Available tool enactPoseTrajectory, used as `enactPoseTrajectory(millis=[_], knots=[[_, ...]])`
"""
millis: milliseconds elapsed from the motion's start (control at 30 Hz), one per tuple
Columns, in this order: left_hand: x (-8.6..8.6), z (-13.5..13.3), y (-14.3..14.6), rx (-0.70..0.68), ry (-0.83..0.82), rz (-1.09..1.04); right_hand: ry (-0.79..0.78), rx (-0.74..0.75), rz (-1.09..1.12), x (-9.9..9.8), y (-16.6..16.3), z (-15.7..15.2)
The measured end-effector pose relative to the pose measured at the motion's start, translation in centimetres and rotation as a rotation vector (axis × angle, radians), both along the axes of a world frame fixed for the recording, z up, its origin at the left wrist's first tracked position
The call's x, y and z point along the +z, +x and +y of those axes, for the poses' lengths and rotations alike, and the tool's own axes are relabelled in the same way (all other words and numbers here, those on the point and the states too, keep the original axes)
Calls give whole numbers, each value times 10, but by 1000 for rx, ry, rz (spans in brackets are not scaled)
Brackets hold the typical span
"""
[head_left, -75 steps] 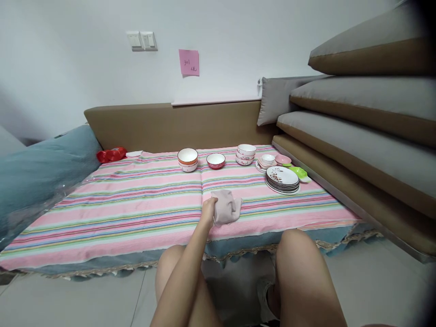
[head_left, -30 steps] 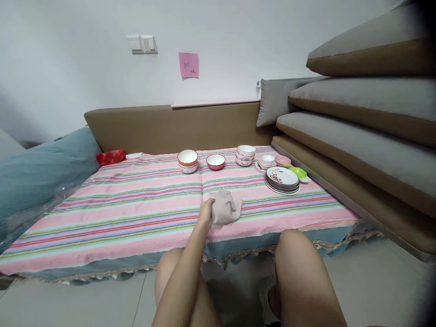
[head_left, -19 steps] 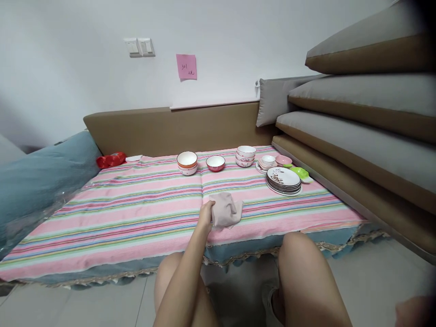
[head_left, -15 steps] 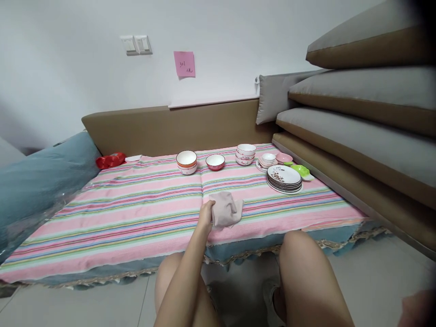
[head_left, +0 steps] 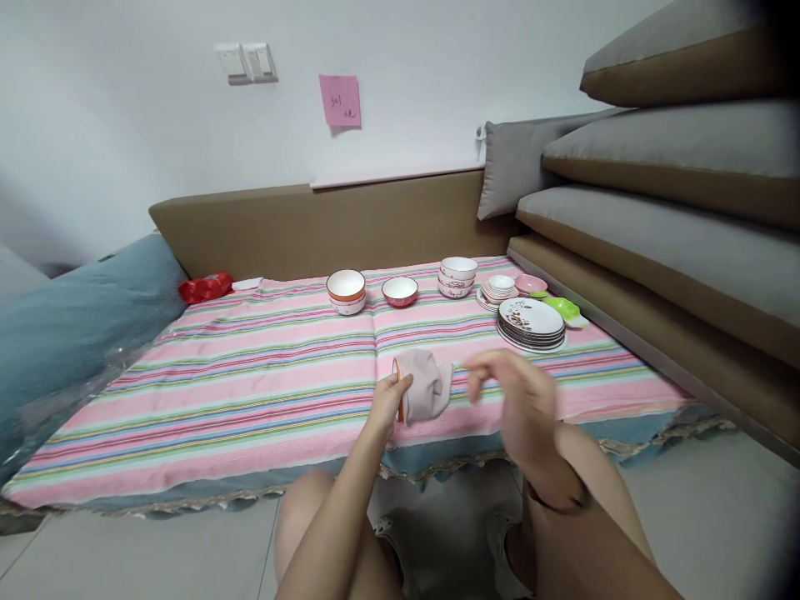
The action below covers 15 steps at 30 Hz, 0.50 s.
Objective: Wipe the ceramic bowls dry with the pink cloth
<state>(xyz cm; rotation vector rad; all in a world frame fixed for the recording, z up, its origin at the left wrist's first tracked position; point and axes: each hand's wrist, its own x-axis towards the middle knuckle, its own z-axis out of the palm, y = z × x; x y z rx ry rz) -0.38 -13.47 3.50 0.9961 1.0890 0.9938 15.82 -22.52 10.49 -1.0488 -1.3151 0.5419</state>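
My left hand point(head_left: 388, 403) grips the rim of an orange-edged bowl point(head_left: 398, 392) held on its side, with a beige cloth point(head_left: 427, 392) draped over it, near the front edge of the striped cloth surface point(head_left: 250, 383). To the right of the cloth my right hand point(head_left: 518, 396) hovers, blurred by motion, its fingers pointing left towards it and holding nothing that I can see.
At the back stand stacked orange-and-white bowls point(head_left: 346, 291), a red bowl point(head_left: 400, 291), a white bowl stack point(head_left: 457, 277), small dishes point(head_left: 500, 287), a pink dish point(head_left: 532, 284), a plate stack point(head_left: 531, 321) and a green dish point(head_left: 563, 308). Cushions point(head_left: 656, 217) rise at right; a red object point(head_left: 204, 287) lies far left.
My right hand has come up from the lower right into view beside the cloth. The left hand has tipped the covered bowl so its orange rim shows. The camera shifted slightly.
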Motion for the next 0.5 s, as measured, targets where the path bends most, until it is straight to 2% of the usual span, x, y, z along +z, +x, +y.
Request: enactPoseTrajectory(millis=[67,133,267,367,500], knots=[[-2,-6,1,-42,40,10,-80,106,-29,-19,-9,27],[-6,-12,1,-64,85,27,-183,224,-63,-47,-19,51],[-17,-21,1,-91,165,78,-283,161,79,-98,-38,80],[-22,-24,-2,-94,215,106,-304,149,99,-116,-48,92],[-26,-23,-7,-164,234,94,-321,125,140,-125,-58,103]])
